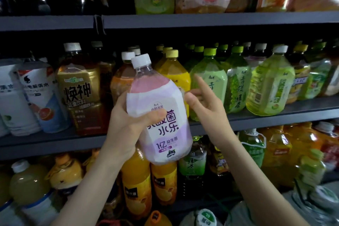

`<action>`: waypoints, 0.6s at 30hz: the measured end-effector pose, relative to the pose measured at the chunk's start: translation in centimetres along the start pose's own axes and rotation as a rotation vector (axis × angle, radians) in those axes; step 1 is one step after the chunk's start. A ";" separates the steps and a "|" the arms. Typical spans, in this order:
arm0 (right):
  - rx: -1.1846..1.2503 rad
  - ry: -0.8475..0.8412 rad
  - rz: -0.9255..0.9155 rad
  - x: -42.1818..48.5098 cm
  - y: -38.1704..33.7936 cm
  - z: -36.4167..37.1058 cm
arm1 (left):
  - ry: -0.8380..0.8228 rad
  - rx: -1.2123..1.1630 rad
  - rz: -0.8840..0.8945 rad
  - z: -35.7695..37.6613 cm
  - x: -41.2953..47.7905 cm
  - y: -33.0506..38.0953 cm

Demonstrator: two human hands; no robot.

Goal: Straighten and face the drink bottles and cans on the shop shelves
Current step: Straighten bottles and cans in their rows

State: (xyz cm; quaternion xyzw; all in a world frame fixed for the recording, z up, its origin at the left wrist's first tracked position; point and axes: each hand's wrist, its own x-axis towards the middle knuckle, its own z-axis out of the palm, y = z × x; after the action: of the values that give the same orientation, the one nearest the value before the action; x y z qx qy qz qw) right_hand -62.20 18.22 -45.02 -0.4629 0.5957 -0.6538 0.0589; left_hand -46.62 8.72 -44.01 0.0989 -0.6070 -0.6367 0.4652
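the left hand (128, 124) grips the white-capped plastic bottle with the lilac and white label (165, 134), held tilted in front of the grey middle shelf (275, 115). the right hand (203, 102) is just beside its shoulder, fingers loosely spread. it should go upright first, label forward, then slide in.

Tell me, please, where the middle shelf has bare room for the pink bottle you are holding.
A dark gap seems open between the gold-labelled bottle and the amber bottle, behind the left hand gripping the pink bottle. A bare strip runs along the middle shelf front, before the green tea bottles, which stand packed tight.
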 end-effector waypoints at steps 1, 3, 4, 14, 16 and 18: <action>0.061 -0.107 0.015 -0.9 -0.8 -1.1 | -0.006 0.002 0.002 1.1 -0.2 -0.3; 0.109 -0.313 0.012 -2.6 -1.6 -2.9 | -0.024 0.015 0.012 3.5 -0.6 -0.7; 0.122 -0.356 0.016 -3.2 -1.8 -3.9 | -0.047 0.013 0.016 4.8 -0.7 -0.9; 0.102 -0.094 0.197 -4.4 0.9 -17.3 | -0.204 0.111 -0.061 18.6 -0.1 -4.6; 0.102 -0.006 0.197 -4.5 1.2 -19.4 | -0.264 0.142 -0.051 21.1 0.3 -5.0; 0.132 0.073 0.194 -4.6 1.3 -21.3 | -0.327 0.125 -0.053 23.5 1.2 -5.1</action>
State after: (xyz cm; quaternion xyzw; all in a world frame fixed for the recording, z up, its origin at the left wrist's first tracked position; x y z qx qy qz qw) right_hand -74.62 36.17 -45.62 -0.3743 0.5949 -0.6992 0.1305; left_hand -65.89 22.99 -42.22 0.0386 -0.7103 -0.6173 0.3362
